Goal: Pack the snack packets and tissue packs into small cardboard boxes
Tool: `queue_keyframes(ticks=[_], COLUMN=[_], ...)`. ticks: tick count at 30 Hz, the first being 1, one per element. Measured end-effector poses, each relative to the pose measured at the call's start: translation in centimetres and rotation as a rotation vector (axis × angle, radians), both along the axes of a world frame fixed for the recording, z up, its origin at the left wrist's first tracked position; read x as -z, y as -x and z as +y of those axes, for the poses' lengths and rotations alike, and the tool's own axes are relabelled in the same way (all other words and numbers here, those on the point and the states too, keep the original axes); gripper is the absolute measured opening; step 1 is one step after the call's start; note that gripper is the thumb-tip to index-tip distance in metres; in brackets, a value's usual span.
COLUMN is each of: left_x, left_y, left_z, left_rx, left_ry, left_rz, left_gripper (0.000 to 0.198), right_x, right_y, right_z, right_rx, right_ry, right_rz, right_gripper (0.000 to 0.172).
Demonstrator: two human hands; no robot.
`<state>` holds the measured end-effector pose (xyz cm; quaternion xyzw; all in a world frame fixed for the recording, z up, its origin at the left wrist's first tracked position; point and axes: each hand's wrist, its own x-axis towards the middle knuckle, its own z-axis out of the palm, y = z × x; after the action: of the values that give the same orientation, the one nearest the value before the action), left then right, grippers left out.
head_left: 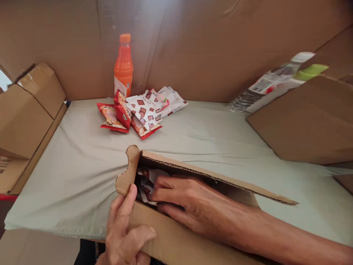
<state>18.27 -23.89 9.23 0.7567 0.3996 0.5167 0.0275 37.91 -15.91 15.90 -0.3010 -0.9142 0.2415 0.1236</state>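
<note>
An opened cardboard box lies tilted at the table's near edge. My left hand grips its left end, with fingers along the side flap and the thumb on the front wall. Inside the box sits a white packet with brown patterns, partly covered. My right hand reaches into the opening, its fingers curled and closed on this packet; the fingertips are partly hidden by the box and packet.
Behind the box, red snack packets and white-and-brown pouches lie heaped before an upright orange drink bottle. A clear bottle leans at the right beside a cardboard box. Another opened carton stands left. Cardboard walls back the cloth-covered table.
</note>
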Motion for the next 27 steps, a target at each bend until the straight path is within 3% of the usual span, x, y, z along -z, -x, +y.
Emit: queue_keyframes(ticks=[4,7,9,14,18,27], left_x=[0.9,0.9,0.8,0.4,0.3,0.4], left_y=[-0.3,-0.6,-0.7,-0.8,-0.9,-1.5], left_z=[-0.2,-0.5,-0.6,-0.6,-0.5,-0.5], left_rx=[-0.002,-0.027,-0.051,-0.033,-0.062,-0.092], left_ry=[0.059,0.127,0.162,0.199,0.190,0.170], left_rz=[-0.047,-0.071,-0.088,-0.076,-0.080,-0.095], left_gripper=[0.026,0.029,0.028,0.028,0.030,0.032], right_x=[-0.9,-1.7,-1.8,-0.6,-0.6,-1.4], right_y=[-0.2,-0.1,0.1,0.4,-0.3,-0.7], right_z=[0.8,1.3,1.6,1.1,0.2,0.0], right_rx=[-0.083,-0.199,-0.235,-0.121,-0.018,-0.112], right_ry=[0.069,-0.040,-0.130,-0.182,-0.217,-0.374], right_rz=[-0.136,-0.233,-0.289,-0.312,-0.291,-0.357], right_gripper=[0.031,0.041,0.039,0.030,0.033,0.059])
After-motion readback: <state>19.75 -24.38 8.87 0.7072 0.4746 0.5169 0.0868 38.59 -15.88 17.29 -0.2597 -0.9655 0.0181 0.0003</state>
